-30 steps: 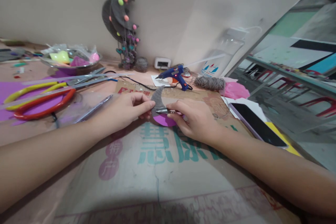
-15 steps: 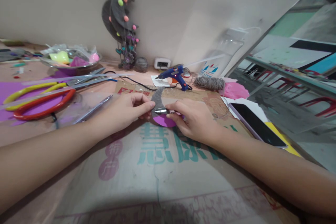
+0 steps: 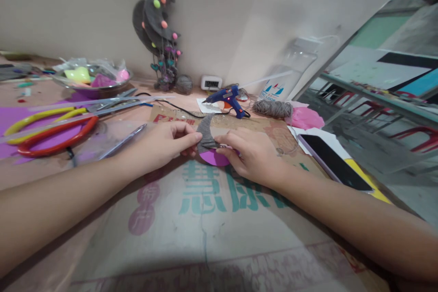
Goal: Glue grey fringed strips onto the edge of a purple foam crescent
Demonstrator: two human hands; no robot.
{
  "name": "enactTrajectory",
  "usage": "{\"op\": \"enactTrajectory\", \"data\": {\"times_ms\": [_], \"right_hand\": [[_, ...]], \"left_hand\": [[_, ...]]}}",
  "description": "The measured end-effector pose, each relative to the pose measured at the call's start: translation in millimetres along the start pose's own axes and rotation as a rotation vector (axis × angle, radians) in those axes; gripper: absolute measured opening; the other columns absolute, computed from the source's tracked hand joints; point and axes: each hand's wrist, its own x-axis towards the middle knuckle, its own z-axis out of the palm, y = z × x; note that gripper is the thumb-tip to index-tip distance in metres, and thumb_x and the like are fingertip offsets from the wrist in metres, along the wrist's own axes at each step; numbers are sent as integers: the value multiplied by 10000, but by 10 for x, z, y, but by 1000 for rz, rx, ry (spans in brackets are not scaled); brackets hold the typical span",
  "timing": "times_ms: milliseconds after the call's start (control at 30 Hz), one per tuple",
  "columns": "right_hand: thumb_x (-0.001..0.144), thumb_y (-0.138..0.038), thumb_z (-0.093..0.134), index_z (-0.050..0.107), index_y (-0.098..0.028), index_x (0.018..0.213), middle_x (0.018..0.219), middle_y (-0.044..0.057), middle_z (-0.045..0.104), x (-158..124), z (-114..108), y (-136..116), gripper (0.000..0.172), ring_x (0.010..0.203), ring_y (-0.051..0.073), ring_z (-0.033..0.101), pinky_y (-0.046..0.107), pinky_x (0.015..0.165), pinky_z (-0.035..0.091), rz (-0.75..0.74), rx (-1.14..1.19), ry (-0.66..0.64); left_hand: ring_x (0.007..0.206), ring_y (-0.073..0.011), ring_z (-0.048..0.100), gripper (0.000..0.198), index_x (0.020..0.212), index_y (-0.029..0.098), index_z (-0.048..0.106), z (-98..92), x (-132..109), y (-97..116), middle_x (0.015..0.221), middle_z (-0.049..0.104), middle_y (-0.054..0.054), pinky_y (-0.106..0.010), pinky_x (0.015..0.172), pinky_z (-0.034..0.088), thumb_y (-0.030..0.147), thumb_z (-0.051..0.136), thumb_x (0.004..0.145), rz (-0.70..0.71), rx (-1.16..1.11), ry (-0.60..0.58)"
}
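Note:
My left hand (image 3: 164, 143) pinches the left edge of a grey crescent-shaped glitter piece (image 3: 205, 130) that stands tilted on the cardboard sheet (image 3: 212, 210). My right hand (image 3: 248, 150) is closed on small metal snips (image 3: 211, 145), whose blades meet the crescent's lower edge. Under both lies a purple foam circle (image 3: 214, 157), partly hidden by my right fingers.
Red and yellow scissors (image 3: 51, 132) lie on purple foam at the left, beside a metal bowl (image 3: 91, 80) of coloured bits. A blue glue gun (image 3: 227, 98) with its light on, twine (image 3: 272, 108), a pink bag (image 3: 306, 118) and a phone (image 3: 333, 157) sit at the right. A grey hanging ornament (image 3: 157, 27) leans on the wall.
The snips have edged slightly left into the grey crescent and their blades look more closed. Both hands otherwise hold their places.

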Motion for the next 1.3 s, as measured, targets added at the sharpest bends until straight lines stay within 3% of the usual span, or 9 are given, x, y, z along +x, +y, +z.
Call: {"op": "enactTrajectory", "data": {"times_ms": [800,1067,1300], "right_hand": [[921,-227,441,616,-172,961,754,36,627,-6,33,41,187,695,161,517,275,603,324,-38,-13,45],[904,-277,493,595,-151,1007,827,48,652,-3,-11,30,192,684,144,538,261,646,388,53,165,61],[912,-274,460,607,-151,992,754,40,605,3,-9,15,207,672,156,501,271,622,347,12,69,21]], "left_hand": [[568,-102,557,279,616,183,566,6,-6,14,586,613,27,-216,579,437,373,556,821,11,-4,0],[577,-106,564,283,629,184,566,-3,-13,12,596,624,26,-216,583,428,383,547,830,7,10,-1],[552,-101,550,268,624,190,568,6,-5,2,576,614,34,-214,568,419,370,557,823,0,0,13]]}}
